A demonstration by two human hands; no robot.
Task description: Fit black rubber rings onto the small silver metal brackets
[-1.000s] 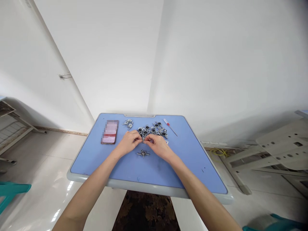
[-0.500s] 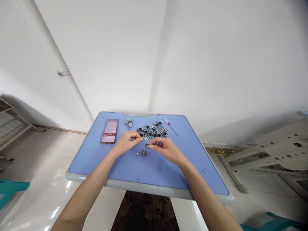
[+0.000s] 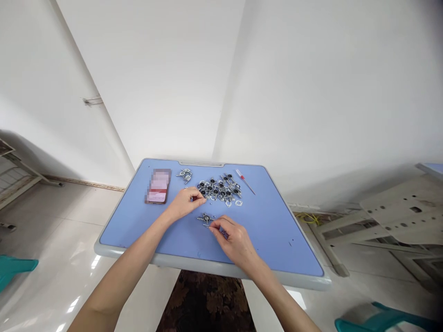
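My left hand [image 3: 185, 203] rests at the left edge of a pile of small metal fittings with black round centres [image 3: 221, 189]. Its thumb and fingertips are pinched together, and whatever they hold is too small to make out. In front of the pile, my right hand [image 3: 232, 235] is closed, its thumb and forefinger on a small thin metal piece [image 3: 206, 225]. Just beyond those fingertips, a single metal fitting with a dark ring [image 3: 206, 217] lies on the blue tabletop [image 3: 173, 242]. A flat metal plate with a hole [image 3: 238, 203] lies at the pile's right edge.
A phone [image 3: 158, 186] lies at the left of the table. Several silver parts [image 3: 185, 174] sit near the far edge. A screwdriver with a red and clear handle [image 3: 245, 181] lies right of the pile. Teal stools [image 3: 384, 318] stand on the floor at both sides.
My right hand has moved nearer to me, from the pile's front edge to beside the single fitting. The flat ring-like plate at its fingertips is no longer there. My left hand has barely moved.
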